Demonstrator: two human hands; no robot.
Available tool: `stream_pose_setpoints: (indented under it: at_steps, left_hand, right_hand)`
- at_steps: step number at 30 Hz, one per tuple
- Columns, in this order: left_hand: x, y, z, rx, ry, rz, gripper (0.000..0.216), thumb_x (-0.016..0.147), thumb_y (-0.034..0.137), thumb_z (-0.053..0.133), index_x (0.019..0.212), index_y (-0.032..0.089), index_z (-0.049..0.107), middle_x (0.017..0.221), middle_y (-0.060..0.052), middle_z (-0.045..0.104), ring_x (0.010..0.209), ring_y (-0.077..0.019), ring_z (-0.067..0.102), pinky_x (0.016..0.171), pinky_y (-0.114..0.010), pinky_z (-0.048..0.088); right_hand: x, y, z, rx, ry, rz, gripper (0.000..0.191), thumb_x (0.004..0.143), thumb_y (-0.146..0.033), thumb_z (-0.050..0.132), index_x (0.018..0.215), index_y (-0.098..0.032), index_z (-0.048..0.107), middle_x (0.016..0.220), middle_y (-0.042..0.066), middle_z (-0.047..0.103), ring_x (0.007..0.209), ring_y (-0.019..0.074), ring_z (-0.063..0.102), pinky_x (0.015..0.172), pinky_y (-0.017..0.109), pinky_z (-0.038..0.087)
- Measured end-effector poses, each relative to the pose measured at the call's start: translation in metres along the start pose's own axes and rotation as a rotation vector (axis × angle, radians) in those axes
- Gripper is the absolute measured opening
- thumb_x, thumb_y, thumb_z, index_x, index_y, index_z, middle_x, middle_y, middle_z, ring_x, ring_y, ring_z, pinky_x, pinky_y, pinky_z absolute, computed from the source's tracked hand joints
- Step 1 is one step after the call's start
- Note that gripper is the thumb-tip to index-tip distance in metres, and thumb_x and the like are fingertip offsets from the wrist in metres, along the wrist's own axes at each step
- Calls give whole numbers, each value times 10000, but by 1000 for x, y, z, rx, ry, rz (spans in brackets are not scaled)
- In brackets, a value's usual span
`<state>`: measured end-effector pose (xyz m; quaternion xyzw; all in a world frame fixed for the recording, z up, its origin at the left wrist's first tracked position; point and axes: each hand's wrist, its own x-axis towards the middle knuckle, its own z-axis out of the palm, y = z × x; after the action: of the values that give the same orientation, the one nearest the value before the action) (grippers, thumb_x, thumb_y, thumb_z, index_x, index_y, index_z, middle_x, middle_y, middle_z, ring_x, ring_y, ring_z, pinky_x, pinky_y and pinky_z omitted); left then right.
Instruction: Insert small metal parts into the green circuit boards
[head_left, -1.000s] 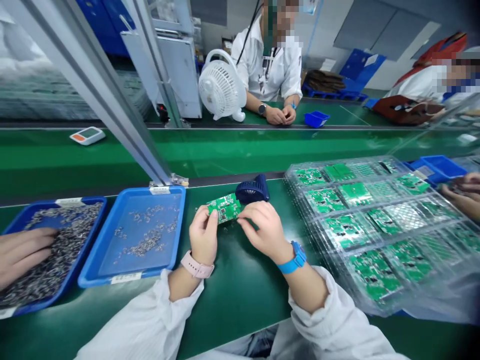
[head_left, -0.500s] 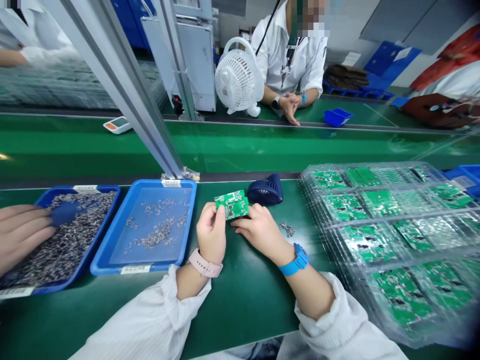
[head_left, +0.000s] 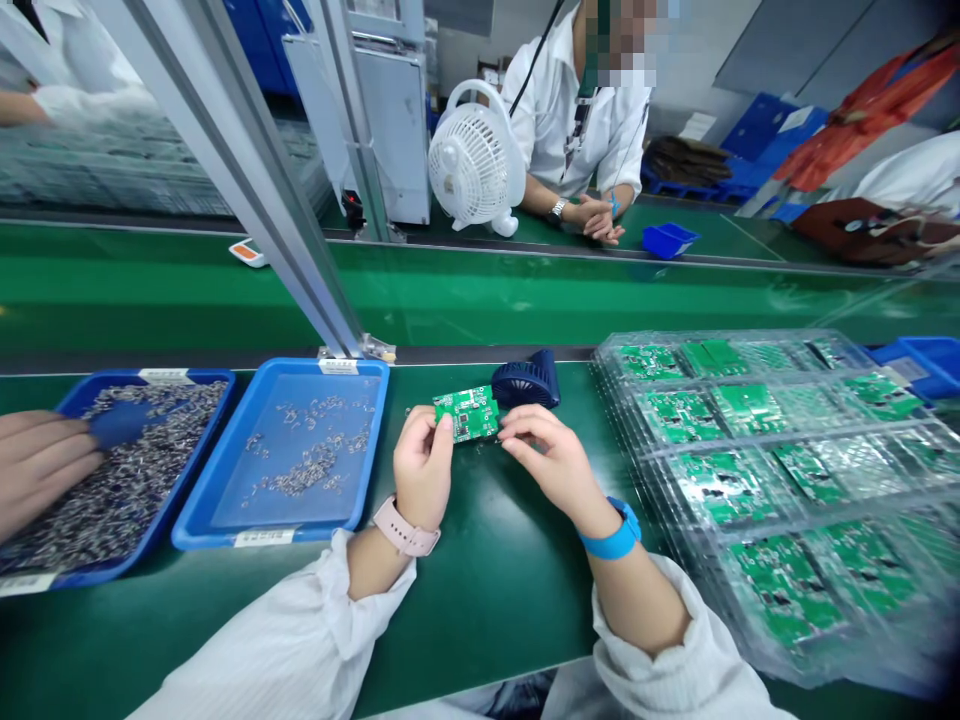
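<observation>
Head view: gripping a thin green rectangular circuit board (head_left: 472, 413) by one edge in the left hand (head_left: 421, 470), just left of the curled right hand (head_left: 556, 458), with any hold there impossible to tell, perhaps risking a slip if pushed against that one-sided grip

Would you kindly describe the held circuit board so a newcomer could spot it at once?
On the green worktop, look between the blue trays on the left and the clear tray on the right. There, beside the dark blue fan, the left hand holds a green circuit board. Unlike the boards lying in that tray, it is hand-held.
</observation>
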<state>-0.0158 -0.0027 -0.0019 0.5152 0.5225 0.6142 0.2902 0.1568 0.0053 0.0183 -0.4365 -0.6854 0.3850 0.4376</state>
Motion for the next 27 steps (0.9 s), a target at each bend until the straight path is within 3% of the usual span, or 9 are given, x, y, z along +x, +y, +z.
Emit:
stream_pose_setpoints:
  at_steps: [3, 7, 10, 13, 15, 18, 23, 27]
  left_hand:
    - [-1, 2, 0, 3, -65, 48, 277, 934, 285, 522, 676, 195, 478, 756, 2, 468, 734, -146, 461, 692, -277, 379]
    - [-4, -3, -1, -51, -203, 42, 297, 920, 334, 546, 664, 187, 520, 748, -13, 505, 744, -163, 493, 702, -288, 402]
    - [-6, -12, -2, -209, -369, 19, 362, 942, 436, 476, 729, 178, 617, 798, -55, 592, 815, -212, 555, 784, -340, 441]
    - [-4, -15, -3, -325, -372, 34, 496, 976, 493, 333, 795, 174, 666, 861, -83, 629, 851, -233, 571, 817, -371, 439]
    - [-2, -12, -3, -296, -361, 65, 503, 980, 492, 319, 800, 173, 663, 867, -84, 618, 843, -226, 562, 793, -366, 431]
    - [-1, -2, -3, -148, -448, 128, 397, 963, 422, 436, 704, 176, 611, 752, -50, 566, 740, -187, 525, 704, -332, 415]
    - [-8, 6, 3, 71, -544, 313, 392, 932, 250, 525, 547, 178, 500, 631, -10, 516, 670, -150, 494, 666, -301, 399]
    - [-14, 4, 3, 182, -422, 382, 345, 920, 196, 532, 577, 176, 510, 711, -30, 566, 707, -150, 528, 669, -294, 417]
  right_hand:
    - [1, 2, 1, 238, 72, 148, 130, 799, -323, 711, 819, -196, 702, 1022, 79, 659, 880, 188, 648, 684, 296, 547]
    - [2, 5, 4, 311, 150, 297, 180, 767, -370, 723, 802, -196, 692, 771, 24, 682, 635, 143, 615, 612, 283, 539]
    - [2, 3, 0, 273, 186, 235, 141, 777, -342, 708, 800, -204, 698, 760, 23, 689, 666, 151, 624, 641, 278, 536]
    - [1, -3, -8, 152, 133, 102, 84, 815, -293, 676, 797, -215, 701, 825, 35, 702, 748, 167, 646, 689, 284, 537]
    - [0, -9, -13, 46, 49, 6, 73, 843, -257, 658, 798, -223, 704, 851, 34, 707, 796, 169, 653, 736, 288, 536]
    - [0, -15, -17, -75, -43, -101, 89, 871, -214, 638, 813, -228, 705, 850, 26, 711, 815, 164, 658, 775, 289, 530]
    - [-1, -14, -12, -157, 111, -64, 84, 855, -179, 640, 816, -222, 700, 834, 18, 721, 785, 162, 663, 755, 283, 527]
    - [-3, -15, -8, -152, 247, 2, 66, 833, -179, 641, 792, -214, 678, 817, 16, 707, 764, 161, 646, 707, 270, 511]
